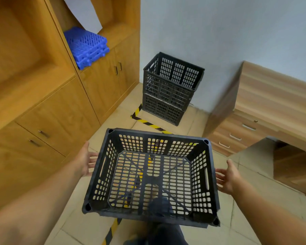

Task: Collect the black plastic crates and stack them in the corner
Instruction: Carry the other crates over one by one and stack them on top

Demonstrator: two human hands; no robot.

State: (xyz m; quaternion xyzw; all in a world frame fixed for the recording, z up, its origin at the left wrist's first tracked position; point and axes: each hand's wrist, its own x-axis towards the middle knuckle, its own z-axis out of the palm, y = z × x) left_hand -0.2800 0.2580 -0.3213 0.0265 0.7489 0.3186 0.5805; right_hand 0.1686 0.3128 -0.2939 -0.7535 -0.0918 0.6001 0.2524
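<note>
An empty black plastic crate (151,175) with slotted walls hangs in front of me above the floor. My left hand (86,160) grips its left side and my right hand (227,177) grips its right side, fingers reaching under the rim. Ahead, in the corner between the cabinet and the white wall, stands a stack of two black crates (170,87), one on the other, inside a floor area edged with yellow-black tape (148,123).
A tall wooden cabinet (48,110) runs along the left, with blue plastic mats (87,45) on its shelf. A wooden desk with drawers (254,117) stands on the right. Tiled floor lies between them. My leg and shoe show below the crate.
</note>
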